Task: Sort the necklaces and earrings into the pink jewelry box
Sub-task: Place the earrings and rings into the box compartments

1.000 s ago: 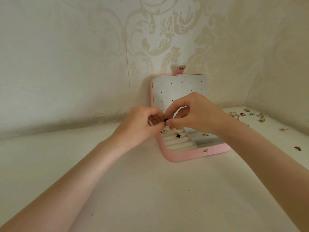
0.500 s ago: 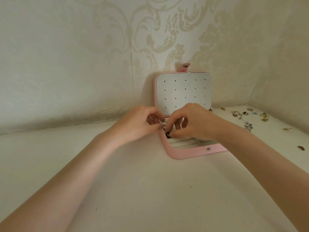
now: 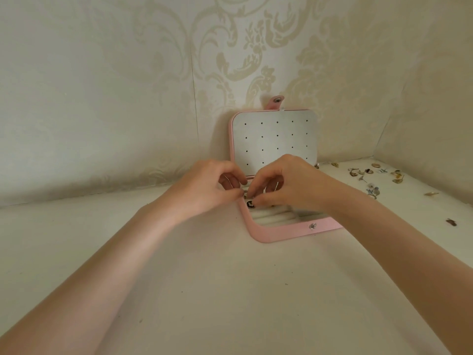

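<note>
While hovering over the near left corner of the pink jewelry box (image 3: 281, 233), left hand (image 3: 204, 187) and right hand (image 3: 289, 184) meet fingertip to fingertip, curled, pinching something tiny between them; too small to identify. Just beneath, a small black earring (image 3: 250, 204) seated at the left end of the padded ring rolls (image 3: 271, 217). Behind, box lid (image 3: 275, 139) propped upright against patterned wallpaper (image 3: 128, 85), dotted with stud holes. Off to the right, well apart, loose earrings (image 3: 372, 180) scattered across the white tabletop (image 3: 230, 290).
</note>
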`<control>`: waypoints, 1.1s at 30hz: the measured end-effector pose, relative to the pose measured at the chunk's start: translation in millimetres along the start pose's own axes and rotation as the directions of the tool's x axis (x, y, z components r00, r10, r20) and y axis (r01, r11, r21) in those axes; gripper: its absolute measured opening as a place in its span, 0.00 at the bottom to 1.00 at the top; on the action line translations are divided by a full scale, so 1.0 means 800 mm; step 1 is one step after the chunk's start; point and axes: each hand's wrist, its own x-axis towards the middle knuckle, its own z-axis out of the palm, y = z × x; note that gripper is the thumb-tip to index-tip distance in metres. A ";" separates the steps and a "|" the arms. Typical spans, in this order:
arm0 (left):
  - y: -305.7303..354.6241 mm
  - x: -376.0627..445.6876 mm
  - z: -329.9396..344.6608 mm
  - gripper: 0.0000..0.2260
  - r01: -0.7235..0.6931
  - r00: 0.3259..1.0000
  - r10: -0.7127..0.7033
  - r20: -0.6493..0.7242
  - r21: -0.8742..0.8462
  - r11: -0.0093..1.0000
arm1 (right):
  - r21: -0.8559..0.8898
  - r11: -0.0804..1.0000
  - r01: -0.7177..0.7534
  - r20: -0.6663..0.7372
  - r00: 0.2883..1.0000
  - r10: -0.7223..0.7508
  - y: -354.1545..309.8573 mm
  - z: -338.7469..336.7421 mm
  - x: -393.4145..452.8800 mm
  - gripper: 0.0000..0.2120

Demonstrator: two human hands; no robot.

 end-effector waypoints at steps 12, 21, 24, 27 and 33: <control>0.039 0.035 0.027 0.08 -0.061 0.995 0.059 -0.076 -0.023 0.998 | -0.111 0.841 -0.530 -0.456 0.779 0.431 0.106 -0.083 0.003 0.15; 0.027 0.026 0.026 0.09 -0.043 0.998 0.042 -0.051 0.000 0.999 | -0.287 0.803 -0.522 -0.312 0.843 0.437 0.145 -0.067 0.028 0.10; 0.030 0.025 0.028 0.08 -0.061 0.996 0.062 -0.057 0.011 0.998 | -0.236 0.840 -0.490 -0.378 0.842 0.385 0.143 -0.075 0.018 0.08; 0.032 0.025 0.031 0.08 -0.061 0.997 0.062 -0.048 0.015 0.998 | 0.042 0.886 -0.463 -0.454 0.781 0.429 0.125 -0.097 -0.003 0.08; 0.057 0.023 0.038 0.09 -0.100 0.993 0.099 -0.067 -0.013 0.995 | 0.027 0.942 -0.334 -0.038 0.942 0.335 0.068 -0.115 -0.035 0.10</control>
